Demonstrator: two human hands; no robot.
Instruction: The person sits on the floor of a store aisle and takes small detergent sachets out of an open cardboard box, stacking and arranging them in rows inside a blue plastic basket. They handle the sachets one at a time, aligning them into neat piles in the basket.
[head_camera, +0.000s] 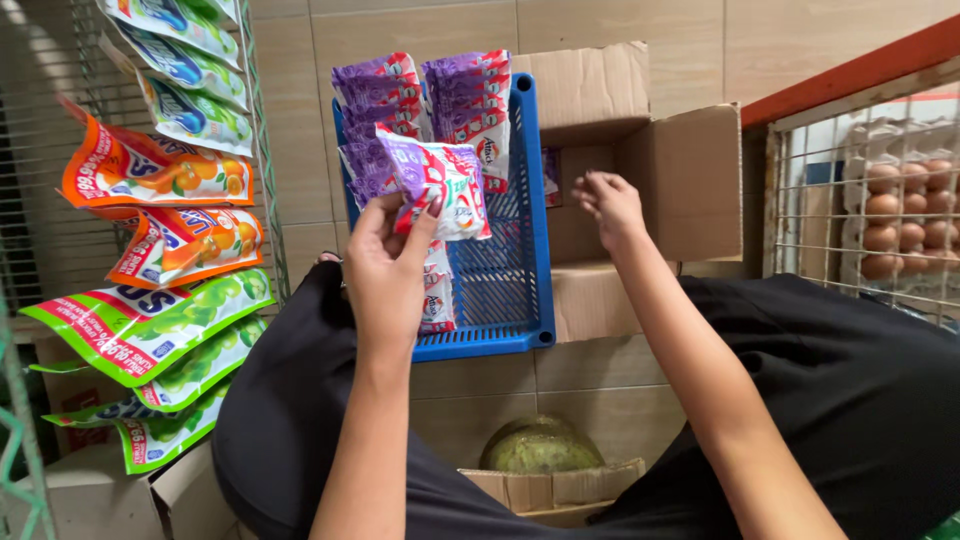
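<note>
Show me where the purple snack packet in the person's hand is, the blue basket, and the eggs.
purple snack packet (440, 190), head view, middle of its front face.
blue basket (505, 270), head view, bare mesh bottom.
eggs (900, 215), head view, tray behind the wire grid.

I see a purple, white and pink snack packet (440, 188) held tilted over the blue plastic basket (515, 270), in front of two rows of matching packets (425, 110) standing upright inside it. The open cardboard box (670, 175) sits just beside the basket.
</note>
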